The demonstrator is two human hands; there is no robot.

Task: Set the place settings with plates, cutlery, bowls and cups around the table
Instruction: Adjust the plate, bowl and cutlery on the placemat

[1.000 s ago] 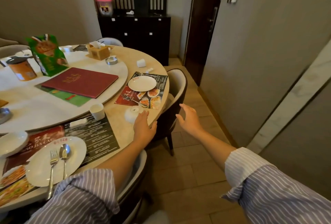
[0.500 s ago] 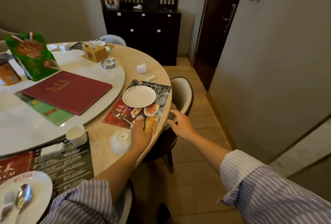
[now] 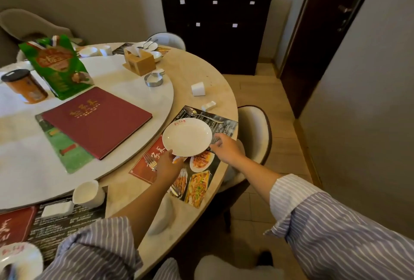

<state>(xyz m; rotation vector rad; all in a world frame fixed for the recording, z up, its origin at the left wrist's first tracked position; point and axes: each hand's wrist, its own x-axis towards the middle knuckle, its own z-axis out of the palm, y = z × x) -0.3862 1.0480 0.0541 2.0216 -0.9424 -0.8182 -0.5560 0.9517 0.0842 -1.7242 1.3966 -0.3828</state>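
At the near left edge of the round counter [image 3: 197, 78] I see a white plate [image 3: 21, 257] cut off by the frame, lying on a dark placemat [image 3: 67, 219] with a small white rest [image 3: 57, 209] and a white cup [image 3: 88, 194] at its far side. Farther left on the white turntable [image 3: 134, 91] stand an orange jar [image 3: 24, 87] and a green bag [image 3: 57, 64], with a red menu [image 3: 96, 120] lying flat, its long axis running from near left to far right.

Toward the middle, my left hand [image 3: 167, 165] pinches the near-left rim of the round dinner plate [image 3: 187, 136], thumb on top. The plate is level over the printed placemat [image 3: 197, 181]; I cannot tell whether it touches the mat. A fork [image 3: 149, 161] lies just left of that hand, tines pointing far, handle running near-right under the wrist. A spoon [image 3: 201, 115] lies beyond the plate, bowl to the left, handle pointing right. A blurred white bowl [image 3: 161, 219] sits on the counter under my left forearm.

My right hand [image 3: 226, 148] holds the plate's right rim, fingers curled at its edge. Farther off, a white cup [image 3: 198, 88] lies tipped, with a small white rest [image 3: 208, 106] near it. A padded chair [image 3: 253, 131] stands just right of the counter.
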